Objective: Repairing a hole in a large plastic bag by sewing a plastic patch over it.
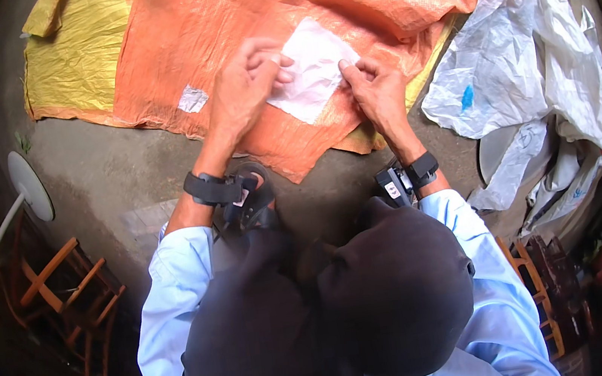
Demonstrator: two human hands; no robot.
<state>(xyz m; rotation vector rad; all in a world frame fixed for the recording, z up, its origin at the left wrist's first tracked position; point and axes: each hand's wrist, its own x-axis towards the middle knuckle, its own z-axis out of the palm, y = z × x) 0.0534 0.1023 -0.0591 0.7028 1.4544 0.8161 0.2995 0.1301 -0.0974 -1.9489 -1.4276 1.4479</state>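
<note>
The white sheet (312, 72), a creased squarish piece, lay flat on the orange tarp (183, 44) between the two hands, one corner toward the person. The right hand (378, 94) had thumb and forefinger pinched together at its right corner, the other fingers curled under. The left hand (246, 89) was at the left edge, its fingers bent and blurred, their tips overlapping the sheet; whether they gripped it, I could not tell.

The tarp was wrinkled, bunched toward the upper right, with a yellow panel (79, 61) on its left and a small white patch (192, 99) near its lower edge, left of the left hand. It was spread over a grey floor (96, 165). To the right lay a crumpled white plastic (493, 60) with a blue mark (467, 97).

Each wrist wore a black strap (214, 189), below which came light blue sleeves (182, 268). Dark-clad knees (398, 289) filled the lower middle. At the far left, a round white disc (32, 187) on a pole stood near a wooden chair (63, 288).
</note>
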